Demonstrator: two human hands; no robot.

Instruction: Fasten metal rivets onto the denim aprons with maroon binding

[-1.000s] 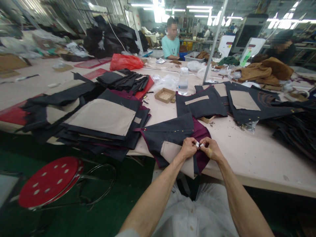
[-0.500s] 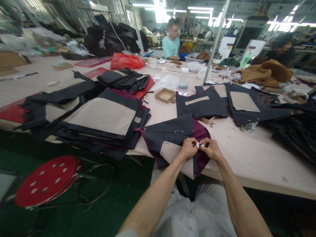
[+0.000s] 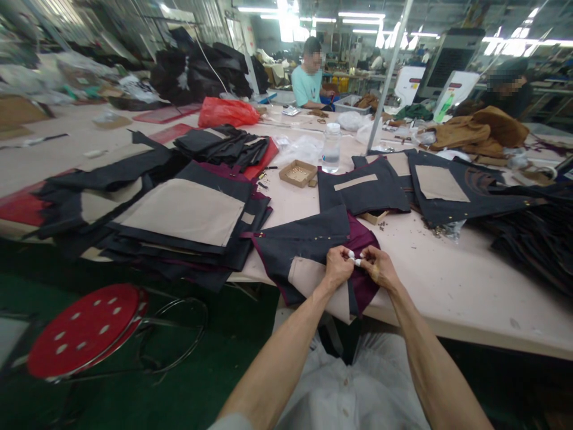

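My left hand (image 3: 338, 266) and my right hand (image 3: 378, 266) meet above a dark grey fabric piece (image 3: 304, 233) with a purple underside and a beige patch (image 3: 307, 276). Both are closed in a pinch, fingertips nearly touching, white coverings on some of them. Whatever lies between the fingers is too small or hidden to make out. Small metal dots run along a seam of the fabric piece, which lies at the table's front edge and hangs partly over it.
Stacked dark fabric pieces (image 3: 179, 209) lie left, more pieces (image 3: 364, 191) right. A small cardboard box (image 3: 298, 173) of tiny fittings stands beside a plastic bottle (image 3: 331, 149). A red stool (image 3: 85, 331) stands front left. Across the table sits a person (image 3: 307, 83); another is at far right.
My hands have shifted slightly left and the fingers have changed position, with the white-covered tips now at different heights. The person across has raised a hand.
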